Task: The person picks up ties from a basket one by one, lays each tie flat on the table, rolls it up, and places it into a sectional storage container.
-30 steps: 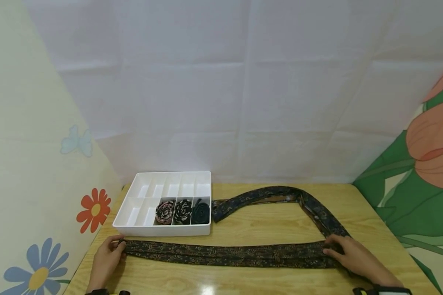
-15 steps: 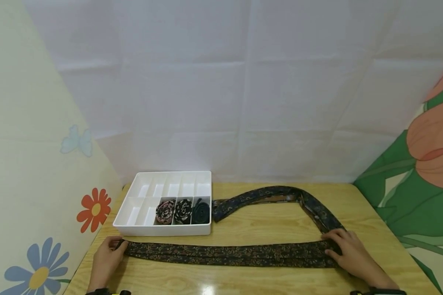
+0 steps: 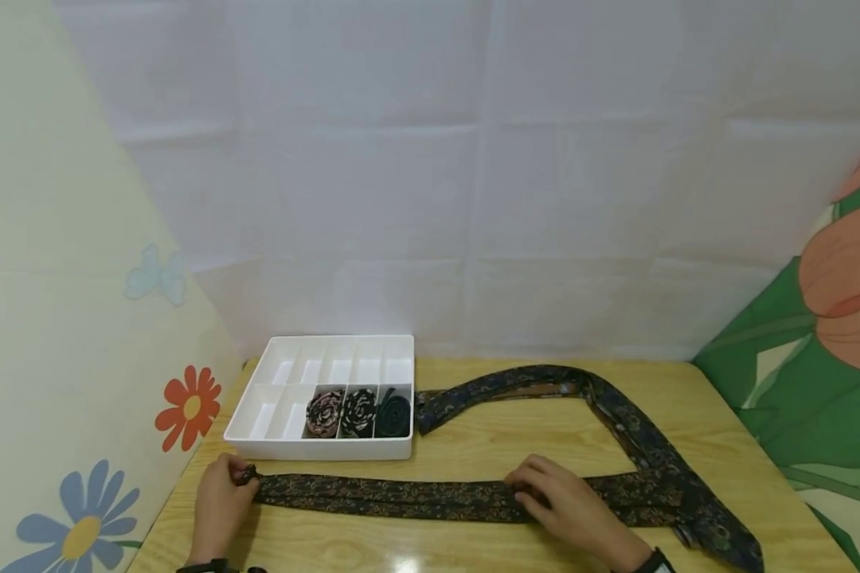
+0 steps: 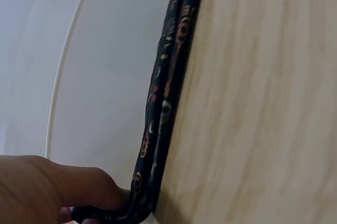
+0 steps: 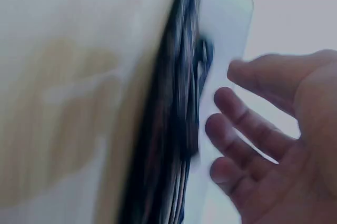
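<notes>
Well, a Long Dark Tie (image 3: 387, 497) Lay Flat on the Table (image 3: 512, 446)

It ran from side to side, nearer to the person than the white box (image 3: 315, 450). It was black with little brown and orange marks. The left hand (image 3: 222, 501) pinched its left end, where the cloth bent into a small curl. The right hand (image 3: 576, 509) was over the tie, a bit right of its middle. Its fingers were apart and softly bent, and the right wrist view, though blurry, showed a gap between the fingertips and the cloth.

Near its right end, the tie met a dark blue strip (image 3: 634, 422) with a swirly pattern. It was too hard to tell if the two were one piece. The blue strip curved around like a hook, with its far end just beside the box and its wide end at the front right.

The box had two rows of five little rooms. In the front row, the three rooms on the right held a pink and black roll (image 3: 325, 414), a black and white roll (image 3: 359, 414) and a dark green roll (image 3: 392, 415). A creased white sheet (image 3: 459, 199) was behind the table. A red flower (image 3: 192, 406) and a blue flower (image 3: 82, 537) were on the left wall.
</notes>
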A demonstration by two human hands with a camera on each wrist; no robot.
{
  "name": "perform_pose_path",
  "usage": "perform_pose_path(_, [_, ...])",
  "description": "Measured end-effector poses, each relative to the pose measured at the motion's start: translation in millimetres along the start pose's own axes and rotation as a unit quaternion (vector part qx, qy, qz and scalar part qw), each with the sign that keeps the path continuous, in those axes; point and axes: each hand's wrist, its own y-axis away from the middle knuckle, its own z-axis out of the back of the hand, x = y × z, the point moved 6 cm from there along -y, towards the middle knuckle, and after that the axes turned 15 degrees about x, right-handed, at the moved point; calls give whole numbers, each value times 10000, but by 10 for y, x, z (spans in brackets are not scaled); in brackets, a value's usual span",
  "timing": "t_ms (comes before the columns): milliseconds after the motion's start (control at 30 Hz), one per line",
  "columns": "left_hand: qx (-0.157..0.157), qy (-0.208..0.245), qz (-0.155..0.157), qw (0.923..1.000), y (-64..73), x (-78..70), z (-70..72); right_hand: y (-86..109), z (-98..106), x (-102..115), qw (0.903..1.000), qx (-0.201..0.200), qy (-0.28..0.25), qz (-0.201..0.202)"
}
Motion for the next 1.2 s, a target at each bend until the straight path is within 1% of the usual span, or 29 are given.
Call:
perform_pose_path(67, [5,-178,-230,9996,-4,-79,-41,-98,-123,88,9982,525,-247,144])
perform_pose_path(133, [18,-256,-343,9991,2,-138,-89,-154,-215,125,9952,891,-399,96])
perform_pose_path(167, [38,-269,-364,9990,9,-157,-112,-171,-245,132,9939,1012,-446,49])
perform_pose_path(233, [45,-267,-400,9988,21,-183,-148,-190,-277,136,9926,1107,-494,-52])
perform_pose_path(400, [36,-140,-512,9986,52,-215,-193,-228,-278,147,9915,1152,-593,-149])
perform_pose_path(467, [117,-218,-393,9989,56,-204,-212,-257,-277,168,9909,1177,-645,-127])
perform_pose_path(600, [352,-476,-25,9982,57,-182,-259,-334,-306,259,9898,1240,-705,-37])
perform_pose_path(667, [365,-504,-31,9981,60,-190,-277,-396,-337,327,9897,1260,-676,36])
perform_pose_path(767, [260,-511,-233,9981,63,-243,-301,-511,-378,458,9905,1254,-516,226])
perform_pose_path(867, [80,-598,-443,9972,74,-284,-307,-638,-425,586,9914,1157,-148,594])
perform_pose_path(967, [-41,-587,-419,9974,91,-283,-291,-734,-484,679,9894,1014,348,981])
perform_pose_path(1033, [-90,-490,-353,9981,94,-265,-260,-772,-523,705,9877,940,544,1129])
perform_pose_path(1100, [-87,-384,-261,9989,95,-246,-227,-792,-551,709,9869,880,591,1212])
perform_pose_path(1200, [-40,-288,-222,9993,90,-238,-181,-810,-565,709,9872,818,493,1275])
